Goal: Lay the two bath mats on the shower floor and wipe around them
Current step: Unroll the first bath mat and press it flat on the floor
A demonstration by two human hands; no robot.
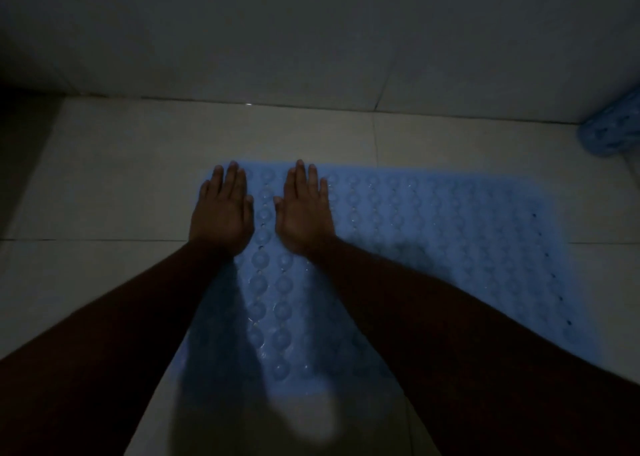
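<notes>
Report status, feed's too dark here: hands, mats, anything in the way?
Left hand and right hand flat, open, on blue bubbled rubber mat. Second blue mat rolled at right wall. No obstruction seen.

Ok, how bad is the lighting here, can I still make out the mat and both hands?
Head view: very dim with a bluish cast, forearms nearly black. The flat blue bath mat and its bumps stay readable; left hand and right hand show pressed flat on it. The rolled mat at the right edge is blurred; a small glint marks the wall base.
</notes>
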